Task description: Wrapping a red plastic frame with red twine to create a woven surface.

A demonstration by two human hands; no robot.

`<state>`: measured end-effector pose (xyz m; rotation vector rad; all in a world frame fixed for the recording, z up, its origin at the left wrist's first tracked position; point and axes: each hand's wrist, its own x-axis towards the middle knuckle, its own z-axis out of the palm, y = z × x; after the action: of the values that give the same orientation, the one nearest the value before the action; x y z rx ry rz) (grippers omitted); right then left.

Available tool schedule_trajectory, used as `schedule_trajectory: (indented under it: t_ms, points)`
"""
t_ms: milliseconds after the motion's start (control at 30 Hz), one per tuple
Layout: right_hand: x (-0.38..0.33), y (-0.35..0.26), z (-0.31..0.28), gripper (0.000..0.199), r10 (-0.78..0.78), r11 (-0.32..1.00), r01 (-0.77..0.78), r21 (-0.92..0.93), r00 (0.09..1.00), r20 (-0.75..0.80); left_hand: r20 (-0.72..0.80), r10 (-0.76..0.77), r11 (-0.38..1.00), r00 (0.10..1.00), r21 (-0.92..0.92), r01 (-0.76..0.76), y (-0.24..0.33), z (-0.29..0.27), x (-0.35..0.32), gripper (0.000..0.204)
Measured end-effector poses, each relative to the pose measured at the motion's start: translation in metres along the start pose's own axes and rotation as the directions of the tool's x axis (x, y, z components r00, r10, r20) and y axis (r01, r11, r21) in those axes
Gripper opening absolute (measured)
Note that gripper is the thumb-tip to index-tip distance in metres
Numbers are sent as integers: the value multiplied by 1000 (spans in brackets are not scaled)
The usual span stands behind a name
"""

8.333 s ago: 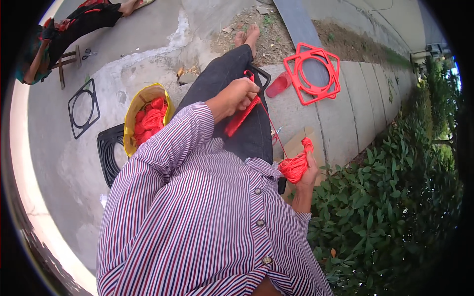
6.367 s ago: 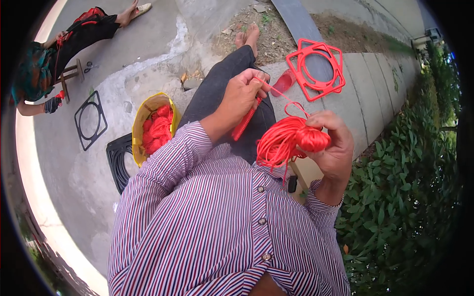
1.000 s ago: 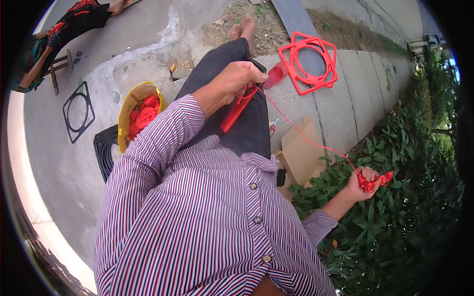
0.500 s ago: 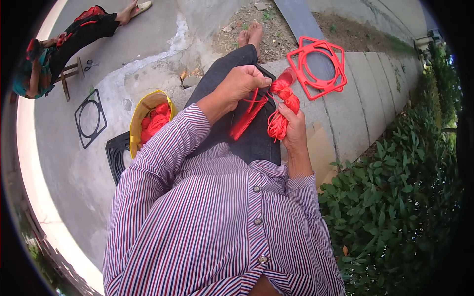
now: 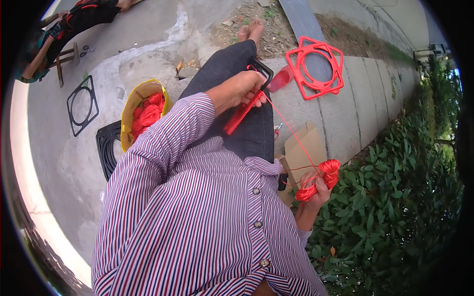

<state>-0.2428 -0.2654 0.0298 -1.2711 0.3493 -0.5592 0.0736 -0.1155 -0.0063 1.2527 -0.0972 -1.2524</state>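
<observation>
On my lap lies a black frame (image 5: 268,72), one side of it wrapped in a row of red cord (image 5: 242,116). My left hand (image 5: 245,88) is closed on the frame, at the upper end of that wrapped side. Out to the right, over the cardboard, my right hand (image 5: 318,190) grips a bundled skein of red cord (image 5: 329,171). A taut strand (image 5: 292,131) runs from the skein up to the fingers of my left hand. Another thin strand hangs loosely beside the right hand.
A yellow bag (image 5: 124,109) of red cord stands at my left, beside stacked black frames (image 5: 104,148); one black frame (image 5: 79,120) lies farther left. Red frames (image 5: 290,55) and cardboard (image 5: 298,153) are at right, along a hedge (image 5: 380,212). Another person (image 5: 81,22) sits at far left.
My right hand has pulled the skein down and to the right, away from my left hand, drawing a strand taut. My left hand has shifted slightly toward the wrapped side.
</observation>
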Motion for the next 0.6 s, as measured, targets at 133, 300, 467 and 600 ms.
schedule_trajectory:
  t_ms: [133, 300, 467, 600]
  points:
    - [6, 46, -50, 22, 204, 942, -117, 314, 943, -262, 60, 16, 987, 998, -163, -6, -7, 5, -7, 17]
    - [39, 74, -56, 31, 312, 950, -285, 127, 844, -437, -134, 296, 954, 946, 89, -286, -30, 2, -32, 21]
    - [48, 61, 51, 48, 484, 682, -589, 434, 808, 336, 309, 662, 359, 683, 669, -650, -47, 46, -81, 38]
    - [62, 63, 93, 56, 352, 699, -619, 358, 733, 582, 271, 123, 982, 955, 105, -156, -13, 67, -109, 40]
